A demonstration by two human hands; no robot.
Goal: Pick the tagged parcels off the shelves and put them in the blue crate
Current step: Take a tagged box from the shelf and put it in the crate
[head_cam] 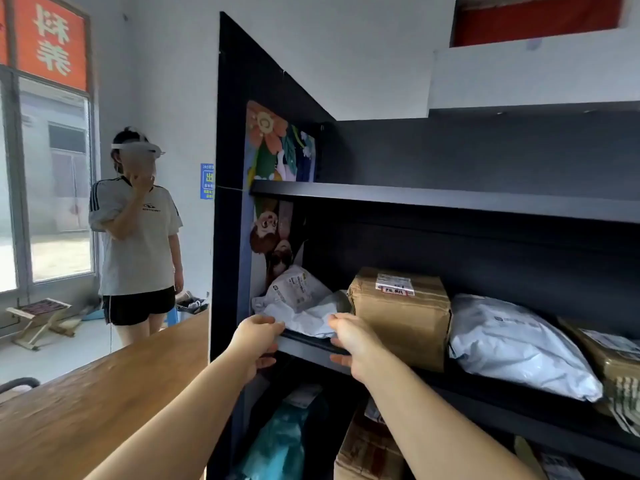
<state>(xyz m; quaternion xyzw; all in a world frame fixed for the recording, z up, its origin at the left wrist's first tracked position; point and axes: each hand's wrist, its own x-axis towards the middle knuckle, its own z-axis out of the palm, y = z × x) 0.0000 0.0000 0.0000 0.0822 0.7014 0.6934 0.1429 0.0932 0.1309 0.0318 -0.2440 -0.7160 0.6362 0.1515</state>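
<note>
You have two bare hands, the left hand (258, 336) and the right hand (349, 341), at one black shelf unit (450, 202). On its middle shelf you see two white plastic mailer bags (298, 303), one grey plastic mailer bag (512, 344) and one brown tape-wrapped cardboard box (398, 313). One other person (135, 230) stands by one wooden table (104, 393).

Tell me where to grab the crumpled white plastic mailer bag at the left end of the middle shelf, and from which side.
Grip the crumpled white plastic mailer bag by its front edge, which overhangs the dark shelf, coming straight from the front. It is soft and floppy, so two hands look best: left hand and right hand at either end. The taped cardboard box blocks its right side.
</note>
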